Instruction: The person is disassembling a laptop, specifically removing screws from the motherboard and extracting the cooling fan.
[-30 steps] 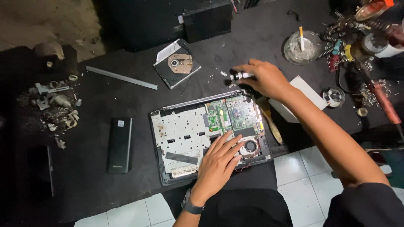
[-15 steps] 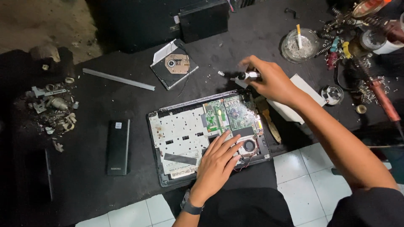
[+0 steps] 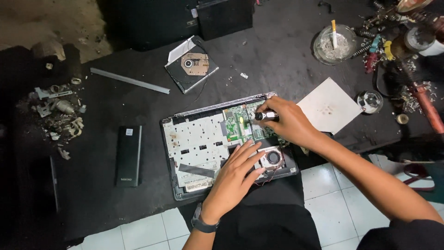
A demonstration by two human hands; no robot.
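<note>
An opened laptop base lies on the black work surface, its green circuit board and round cooling fan exposed. My left hand rests flat on the base, fingers spread, just left of the fan. My right hand grips a small screwdriver with a silver tip, held over the board's upper right corner. The tool's tip is hidden by my fingers.
A black battery pack lies left of the laptop. An optical drive and a metal strip sit behind it. White paper, a glass ashtray and cluttered tools fill the right; scrap parts the left.
My right hand has come down with the screwdriver from beyond the laptop's far edge to over the circuit board. The left hand stays on the base.
</note>
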